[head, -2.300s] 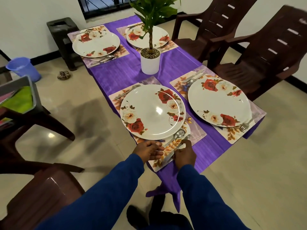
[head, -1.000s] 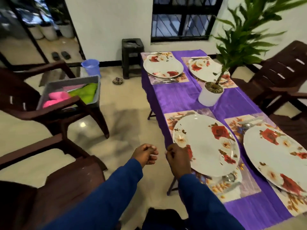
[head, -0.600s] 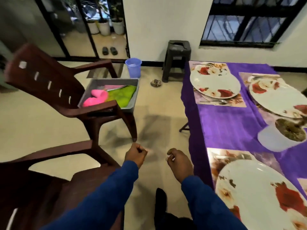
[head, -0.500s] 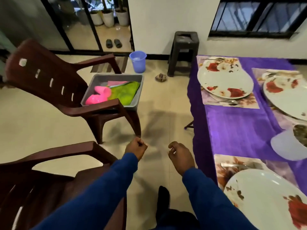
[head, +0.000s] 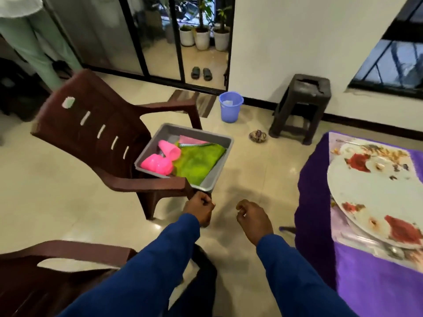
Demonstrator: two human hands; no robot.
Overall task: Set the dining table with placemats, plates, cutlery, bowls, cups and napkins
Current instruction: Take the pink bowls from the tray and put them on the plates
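1. A grey tray (head: 219, 165) sits on the seat of a brown chair (head: 96, 133) to the left, well apart from the surface (head: 377, 282) with its purple cloth.
2. In the tray lie pink cups (head: 160, 160) on the left side, a green cloth (head: 198, 162) on the right, and something pink and flat (head: 191, 140) at the far end.
3. On the surface at the right, a flowered plate (head: 375, 191) rests on a patterned placemat (head: 343, 229); cutlery (head: 386, 248) lies blurred at its near edge.
4. The left hand (head: 198, 208) is clenched with nothing in it, just near of the tray's corner.
5. The right hand (head: 253, 217) has its fingers curled in, also with nothing in it, above the floor.
6. Farther off stand a blue bucket (head: 230, 108) and a dark stool (head: 302, 104) by the wall.
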